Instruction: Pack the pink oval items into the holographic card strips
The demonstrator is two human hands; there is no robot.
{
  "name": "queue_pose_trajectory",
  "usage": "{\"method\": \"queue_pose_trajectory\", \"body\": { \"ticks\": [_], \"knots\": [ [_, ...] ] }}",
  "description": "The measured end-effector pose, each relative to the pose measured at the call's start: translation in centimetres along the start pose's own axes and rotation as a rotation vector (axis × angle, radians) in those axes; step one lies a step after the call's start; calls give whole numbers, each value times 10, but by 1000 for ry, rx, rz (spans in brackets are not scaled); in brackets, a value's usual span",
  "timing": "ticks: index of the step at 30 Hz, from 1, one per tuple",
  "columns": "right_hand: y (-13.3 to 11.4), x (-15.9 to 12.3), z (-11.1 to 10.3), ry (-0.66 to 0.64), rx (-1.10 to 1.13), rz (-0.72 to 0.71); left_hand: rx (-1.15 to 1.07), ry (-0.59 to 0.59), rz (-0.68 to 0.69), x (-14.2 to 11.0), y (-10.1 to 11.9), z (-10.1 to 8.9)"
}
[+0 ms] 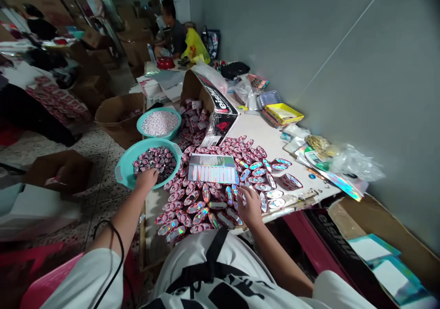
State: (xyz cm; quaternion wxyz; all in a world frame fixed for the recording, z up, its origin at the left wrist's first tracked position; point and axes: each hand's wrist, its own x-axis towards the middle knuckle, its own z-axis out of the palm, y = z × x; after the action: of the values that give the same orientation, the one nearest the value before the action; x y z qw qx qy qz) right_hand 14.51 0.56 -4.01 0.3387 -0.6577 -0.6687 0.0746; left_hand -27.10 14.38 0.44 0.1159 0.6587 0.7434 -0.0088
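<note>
My left hand [147, 179] reaches over the near rim of a teal basin [124, 164], its fingers curled down among small round pink and dark pieces [161, 157]. What those fingers hold is hidden. My right hand [250, 206] is open, with fingers apart and slightly bent, at the right part of a crowd of small oval open-topped packets [206, 193]. The packets stand upright with shiny rainbow insides, and several contain a round pink piece. A flat silvery sheet with pale strips [212, 173] lies on top of the packets.
A second teal basin [177, 132] contains white pieces. Behind the packets, a tipped carton [220, 116] spills more packets. Yellow tray [283, 113], plastic bags [357, 164] and papers line the wall side. A person [177, 36] sits at the far end.
</note>
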Motion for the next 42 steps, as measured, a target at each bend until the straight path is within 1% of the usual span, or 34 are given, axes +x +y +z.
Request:
{"method": "queue_pose_trajectory", "body": {
  "ticks": [2,3,5,7,8,9,10,12,14,17,19,21,23,26,28,29,31,33,35,42],
  "knots": [
    [-17,11,3,-83,163,3,-180,37,82,-15,16,-3],
    [-26,17,5,-141,268,35,-300,71,158,-26,28,-4],
    [-48,25,13,-303,516,156,-484,153,344,-51,56,0],
    [-71,31,27,-477,757,289,-554,185,516,-79,84,11],
    [-82,33,35,-547,849,332,-558,203,581,-92,95,18],
    [-92,34,44,-599,911,347,-553,232,604,-103,104,27],
    [-100,35,53,-636,947,344,-540,260,595,-113,109,35],
    [-110,37,70,-702,961,317,-514,299,521,-125,111,49],
    [-114,40,83,-774,864,281,-506,283,446,-128,106,58],
    [-112,47,95,-842,616,225,-522,175,387,-120,96,62],
    [-111,54,101,-861,503,183,-513,90,314,-112,94,64],
    [-113,62,107,-875,422,140,-484,39,218,-105,95,69],
    [-117,69,113,-886,334,85,-452,38,124,-101,99,75],
    [-122,77,118,-908,215,7,-412,80,-6,-100,104,84],
    [-123,79,120,-929,139,-30,-384,92,-83,-102,106,85],
    [-123,80,120,-941,105,-45,-369,80,-111,-103,106,84],
    [-122,81,119,-959,49,-73,-339,18,-144,-104,106,80],
    [-121,80,119,-965,5,-99,-311,-49,-153,-104,105,76],
    [-123,79,119,-958,-39,-119,-290,-85,-162,-104,106,73],
    [-126,77,121,-938,-127,-146,-270,-126,-154,-100,110,68]
  ]
}}
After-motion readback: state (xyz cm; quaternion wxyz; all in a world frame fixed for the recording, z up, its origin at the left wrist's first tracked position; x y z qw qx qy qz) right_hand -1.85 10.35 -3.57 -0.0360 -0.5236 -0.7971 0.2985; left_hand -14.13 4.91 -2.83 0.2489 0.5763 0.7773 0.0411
